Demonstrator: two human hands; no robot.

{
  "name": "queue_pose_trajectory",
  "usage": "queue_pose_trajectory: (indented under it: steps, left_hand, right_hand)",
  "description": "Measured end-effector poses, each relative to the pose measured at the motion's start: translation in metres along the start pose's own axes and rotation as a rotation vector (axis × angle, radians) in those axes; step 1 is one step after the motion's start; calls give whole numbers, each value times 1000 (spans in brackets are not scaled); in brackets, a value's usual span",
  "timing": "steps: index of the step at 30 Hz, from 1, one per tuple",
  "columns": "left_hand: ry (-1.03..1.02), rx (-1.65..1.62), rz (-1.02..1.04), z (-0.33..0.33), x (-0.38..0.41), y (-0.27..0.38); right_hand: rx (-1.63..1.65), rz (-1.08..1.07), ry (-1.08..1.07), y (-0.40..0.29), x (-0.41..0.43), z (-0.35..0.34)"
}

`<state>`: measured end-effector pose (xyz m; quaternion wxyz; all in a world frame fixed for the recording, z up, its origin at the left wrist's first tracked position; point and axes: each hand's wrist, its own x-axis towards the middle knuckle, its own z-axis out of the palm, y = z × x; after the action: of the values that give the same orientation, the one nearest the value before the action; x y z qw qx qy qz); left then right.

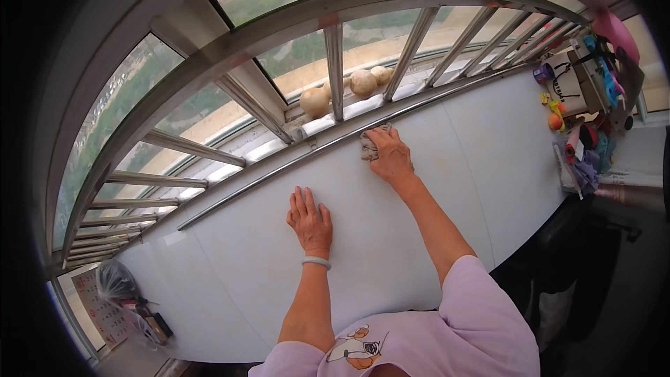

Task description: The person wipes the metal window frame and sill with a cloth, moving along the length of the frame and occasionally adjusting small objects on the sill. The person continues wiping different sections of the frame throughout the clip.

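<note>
My right hand [391,156] presses a bunched grey-brown cloth [369,150] onto a white tiled ledge [251,272], close to its window-side edge. Part of the cloth is hidden under the palm and fingers. Further left, my left hand [310,222] rests palm down on the same white surface, its fingers slightly spread and nothing in it. A pale bangle [316,262] circles the left wrist. Just beyond both hands, a thin metal tube [293,161] runs along the ledge's far edge.
Metal railing bars [337,73] stand between the ledge and the window. Behind them sit several round, pale objects [314,102]. At the left end are a clear plastic bag [116,280] and a printed calendar [102,306]. A paper bag [565,86], an orange ball [555,121] and other items crowd the right end.
</note>
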<state>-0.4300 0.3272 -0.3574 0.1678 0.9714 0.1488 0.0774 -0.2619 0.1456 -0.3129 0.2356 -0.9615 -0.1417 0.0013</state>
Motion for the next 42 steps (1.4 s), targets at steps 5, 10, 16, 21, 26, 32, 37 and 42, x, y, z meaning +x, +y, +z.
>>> queue_pose_trajectory:
  steps: [5, 10, 16, 21, 26, 32, 37, 42]
  left_hand:
    - [-16, 5, -8, 1, 1, 0]
    - [-19, 4, -11, 1, -1, -1]
    - [-18, -5, -8, 0, 1, 0]
    - [-23, -7, -18, -1, -1, -3]
    - [-9, -17, -2, 1, 0, 2]
    - [-12, -8, -37, -2, -3, -7]
    - [2, -2, -19, 1, 0, -2]
    - [32, 5, 2, 4, 2, 1]
  right_hand:
    - [48, -13, -42, 8, 0, -8]
    - [86, 77, -16, 3, 0, -28]
    - [155, 77, 275, -2, 4, -50]
    - [126, 107, 167, -6, -15, -62]
    - [-20, 22, -217, -13, -63, -40]
    - [122, -51, -258, -36, -31, -59]
    - [499, -8, 71, -17, 80, -34]
    - [-14, -328, 78, 3, 146, 0]
